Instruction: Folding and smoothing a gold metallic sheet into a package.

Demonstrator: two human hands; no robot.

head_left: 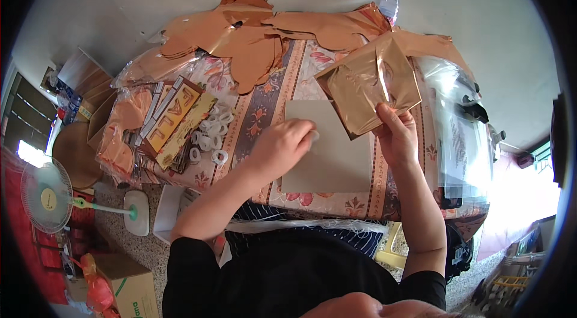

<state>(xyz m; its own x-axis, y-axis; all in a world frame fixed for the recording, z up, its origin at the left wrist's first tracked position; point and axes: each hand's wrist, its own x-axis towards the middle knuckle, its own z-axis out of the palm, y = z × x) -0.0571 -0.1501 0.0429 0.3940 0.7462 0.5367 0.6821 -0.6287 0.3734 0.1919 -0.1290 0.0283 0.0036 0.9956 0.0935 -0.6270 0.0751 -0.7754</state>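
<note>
— Holding what?
— Right hand point(398, 135): shiny gold square packet point(366, 81), pinched by lower edge, above floral-covered worktop point(264, 99). Left hand point(285, 144): small whitish item point(315, 135), in fingertips.
— Best handling?
— Light edge grip; avoid creases.

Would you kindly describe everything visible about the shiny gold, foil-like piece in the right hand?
The shiny gold, foil-like piece has four corners, creases, bright reflections and a dark left edge. It slants in view, pinched at its lower edge by the right hand, thumb on its face, and hides a corner of the flat grey board.
</note>
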